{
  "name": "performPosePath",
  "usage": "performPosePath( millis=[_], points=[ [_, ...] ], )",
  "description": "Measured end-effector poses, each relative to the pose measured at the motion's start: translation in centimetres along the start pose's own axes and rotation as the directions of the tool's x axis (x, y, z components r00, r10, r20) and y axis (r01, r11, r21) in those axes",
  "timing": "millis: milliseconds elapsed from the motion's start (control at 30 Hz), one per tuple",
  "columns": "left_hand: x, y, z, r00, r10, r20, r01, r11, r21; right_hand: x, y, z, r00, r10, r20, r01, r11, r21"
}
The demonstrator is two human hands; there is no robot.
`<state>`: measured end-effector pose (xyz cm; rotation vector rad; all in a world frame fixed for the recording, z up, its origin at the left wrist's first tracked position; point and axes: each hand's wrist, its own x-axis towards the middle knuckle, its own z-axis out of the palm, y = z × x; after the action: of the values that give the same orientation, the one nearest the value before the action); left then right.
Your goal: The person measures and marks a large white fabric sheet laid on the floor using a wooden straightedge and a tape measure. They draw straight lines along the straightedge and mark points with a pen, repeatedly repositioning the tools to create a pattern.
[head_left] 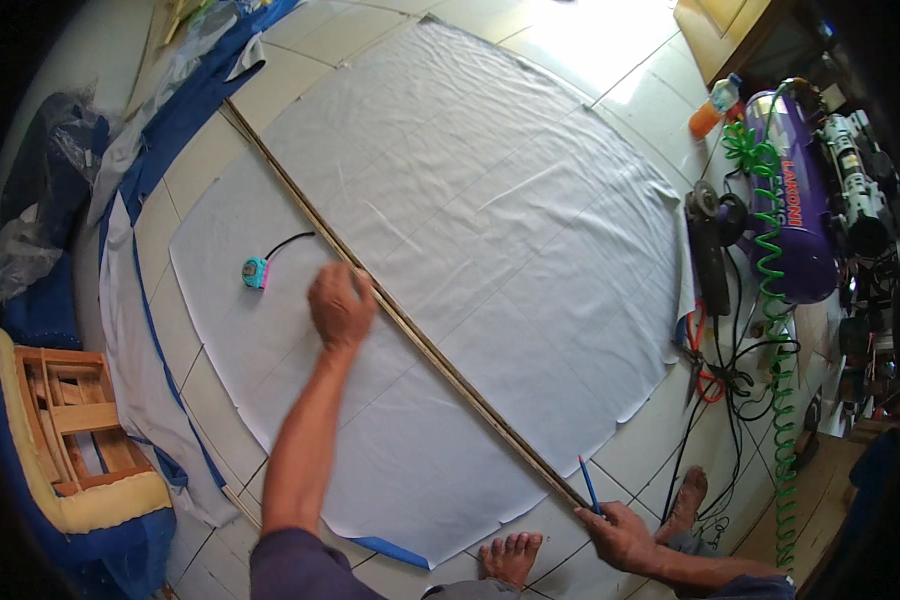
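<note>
You are marking a line on the white fabric (490, 200): your left hand (341, 305) is pressing, clenched, on the long wooden straightedge (410, 330), while your right hand (625, 535) is gripping a blue pen (589, 484) at its near end. Next I'd judge you need steady pressure while drawing away along its edge.

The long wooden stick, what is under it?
The long wooden stick lies on a big white cloth spread over the tiled floor. The left hand presses it down; the right hand holds a blue pencil at its near end. The cloth hides the floor beneath.
</note>
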<state>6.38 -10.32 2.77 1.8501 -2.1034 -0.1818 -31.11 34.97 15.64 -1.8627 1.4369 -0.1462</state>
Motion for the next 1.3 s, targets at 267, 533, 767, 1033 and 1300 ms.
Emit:
performPosePath(
  millis=[267,533,767,1033,1300],
  points=[
    [-0.1,-19.2,-4.5,0.917,-0.399,0.007,0.377,0.873,0.310,2.8,-1.3,9.8,0.875,0.271,-0.402,-0.280,0.959,0.037],
    [-23.1,-18.8,-9.2,0.805,-0.590,-0.066,0.562,0.722,0.404,1.3,-6.2,12.6,0.956,-0.047,-0.290,0.078,0.992,0.097],
    [-23.3,-12.7,-7.4,0.998,-0.038,-0.048,0.030,0.988,-0.153,5.3,-8.4,13.7,0.907,-0.077,-0.415,0.142,0.982,0.128],
    [-17.7,-6.2,-4.6,0.996,-0.087,-0.026,0.080,0.973,-0.218,4.6,-8.0,17.2,0.897,-0.094,-0.432,0.129,0.990,0.052],
    [-16.9,-7.8,-3.4,0.990,-0.124,0.063,0.127,0.991,-0.047,5.4,-8.4,19.6,0.954,0.039,-0.296,-0.002,0.992,0.125]
  ],
)
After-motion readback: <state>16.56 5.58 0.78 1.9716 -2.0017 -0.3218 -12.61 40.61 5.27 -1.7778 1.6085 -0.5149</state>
